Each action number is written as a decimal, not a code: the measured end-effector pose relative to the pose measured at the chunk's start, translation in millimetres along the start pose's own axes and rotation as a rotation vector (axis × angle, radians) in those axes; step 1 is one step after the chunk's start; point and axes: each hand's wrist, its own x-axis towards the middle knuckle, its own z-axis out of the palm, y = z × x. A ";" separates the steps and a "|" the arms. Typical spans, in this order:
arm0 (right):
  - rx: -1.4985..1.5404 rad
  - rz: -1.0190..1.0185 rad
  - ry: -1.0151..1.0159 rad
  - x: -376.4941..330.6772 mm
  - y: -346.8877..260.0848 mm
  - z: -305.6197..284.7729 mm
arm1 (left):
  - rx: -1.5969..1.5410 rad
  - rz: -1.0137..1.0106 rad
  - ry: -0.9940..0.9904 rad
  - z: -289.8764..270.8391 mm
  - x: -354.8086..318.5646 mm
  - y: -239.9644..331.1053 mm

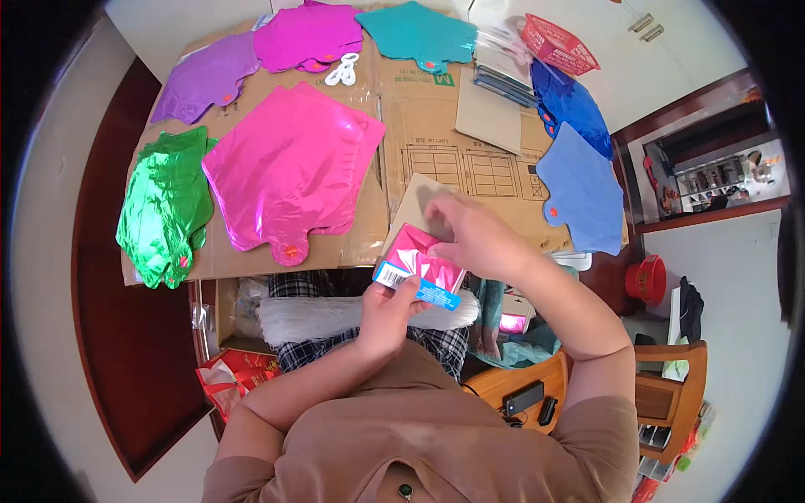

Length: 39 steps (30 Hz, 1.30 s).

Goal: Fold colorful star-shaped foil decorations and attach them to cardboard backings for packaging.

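Note:
My left hand (pixel 388 317) grips the lower end of a small packet, its thumb over a blue-and-white label strip (pixel 437 293). A folded pink foil balloon (pixel 425 256) shows above the strip, with a beige card (pixel 411 204) behind it. My right hand (pixel 478 239) is closed at the packet's upper right side, thumb on the pink foil and bent fingers over the card; the fingertips are partly hidden. Beyond the packet, flat star-shaped pink foil balloons (pixel 293 168) lie stacked on the cardboard-covered table (pixel 373 243).
Green (pixel 163 205), purple (pixel 205 77), magenta (pixel 309 35), teal (pixel 417 35), dark blue (pixel 579 105) and light blue foil balloons (pixel 583 193) ring the table. Beige cards (pixel 489 120) and a red basket (pixel 558 44) sit at the back. A white strand bundle (pixel 319 320) crosses my lap.

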 end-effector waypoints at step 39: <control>-0.241 -0.490 0.501 -58.5 19.5 43.6 | -0.075 -0.079 -0.074 9.9 -4.0 0.8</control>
